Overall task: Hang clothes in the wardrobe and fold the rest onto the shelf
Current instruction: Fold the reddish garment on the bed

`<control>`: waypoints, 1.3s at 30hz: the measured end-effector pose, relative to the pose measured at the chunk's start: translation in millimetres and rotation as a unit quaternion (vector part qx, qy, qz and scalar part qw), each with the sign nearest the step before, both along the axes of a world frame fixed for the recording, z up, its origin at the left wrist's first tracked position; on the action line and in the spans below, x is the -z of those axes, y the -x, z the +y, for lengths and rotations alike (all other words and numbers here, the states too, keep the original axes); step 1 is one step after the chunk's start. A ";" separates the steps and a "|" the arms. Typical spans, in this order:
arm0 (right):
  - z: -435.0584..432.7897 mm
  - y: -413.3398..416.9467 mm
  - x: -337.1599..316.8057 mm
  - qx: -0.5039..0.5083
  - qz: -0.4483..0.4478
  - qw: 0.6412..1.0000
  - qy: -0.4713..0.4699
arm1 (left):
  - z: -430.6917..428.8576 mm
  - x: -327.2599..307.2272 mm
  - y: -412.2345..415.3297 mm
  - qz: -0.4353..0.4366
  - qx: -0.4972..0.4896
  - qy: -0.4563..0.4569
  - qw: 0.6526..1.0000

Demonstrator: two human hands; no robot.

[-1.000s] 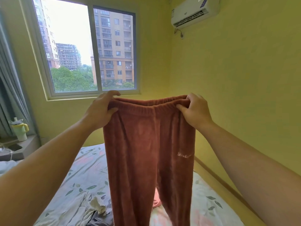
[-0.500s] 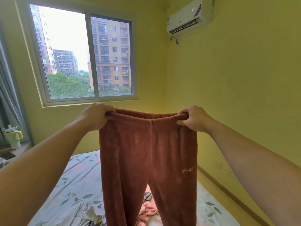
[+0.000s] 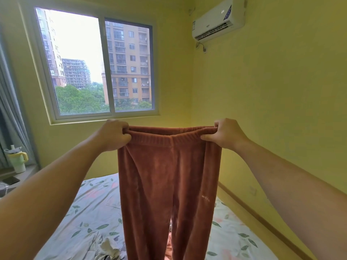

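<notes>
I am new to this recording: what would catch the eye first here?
The brown fleece trousers hang in the centre, held up by the waistband between the left grip and the right grip, above a leaf-patterned bed. Behind them, a large window at the left shows apartment blocks, and a white air conditioner sits high on the right wall.

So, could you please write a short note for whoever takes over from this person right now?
The trousers hang spread out above the bed; the left hand grips one end of the waistband, the right hand the other.
Other clothes lie crumpled on the bed.
Done: trousers picked up, opened out.
Left: fold or hang them, then the other clothes. Wardrobe and shelf are out of view.
</notes>
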State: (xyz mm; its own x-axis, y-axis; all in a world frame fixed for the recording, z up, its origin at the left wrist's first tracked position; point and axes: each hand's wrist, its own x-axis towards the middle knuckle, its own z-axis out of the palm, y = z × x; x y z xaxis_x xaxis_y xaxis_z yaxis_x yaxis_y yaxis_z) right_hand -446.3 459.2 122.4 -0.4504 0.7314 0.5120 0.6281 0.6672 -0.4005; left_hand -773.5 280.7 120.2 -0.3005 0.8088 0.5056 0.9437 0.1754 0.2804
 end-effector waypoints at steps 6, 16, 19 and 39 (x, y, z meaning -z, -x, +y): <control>5.6 -1.4 0.5 0.009 -0.016 1.000 -0.003 | 7.3 3.8 4.9 0.059 0.048 0.038 0.996; 10.2 -14.2 -23.3 -0.051 -0.014 0.995 0.085 | 25.7 -22.3 2.1 0.036 -0.013 -0.101 0.994; 15.3 -13.5 -30.1 0.053 0.020 0.998 -0.016 | 30.0 -38.0 -7.0 0.016 -0.008 -0.138 0.990; -19.3 1.3 -4.3 0.047 0.483 0.870 -0.089 | 55.0 -6.9 -79.0 -0.149 0.046 -0.473 0.867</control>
